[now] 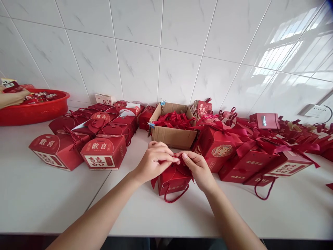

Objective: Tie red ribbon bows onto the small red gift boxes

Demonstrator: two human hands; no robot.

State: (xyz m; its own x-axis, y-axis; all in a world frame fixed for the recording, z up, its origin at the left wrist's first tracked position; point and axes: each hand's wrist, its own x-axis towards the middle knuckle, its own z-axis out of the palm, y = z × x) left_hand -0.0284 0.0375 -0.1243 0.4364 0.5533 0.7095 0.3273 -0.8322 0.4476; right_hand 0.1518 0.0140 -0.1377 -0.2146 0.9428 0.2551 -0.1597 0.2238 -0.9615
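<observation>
A small red gift box [173,184] stands on the white table in front of me, with a twisted red cord handle hanging down its near side. My left hand [156,161] and my right hand [199,168] meet over its top. Both pinch red ribbon [179,156] between thumb and fingers, and my fingers partly hide it. Ribbon ends stick out at both sides of the box. Just behind my hands is an open cardboard box [171,137] full of loose red ribbons [175,120], with blue clips on its left edge.
Red boxes without bows [102,152] stand at the left. Boxes with ribbon bows [244,159] crowd the right side. A red basin [33,113] of small packets is at the far left, with another person's hand [14,98] over it. A tiled wall [140,69] rises behind.
</observation>
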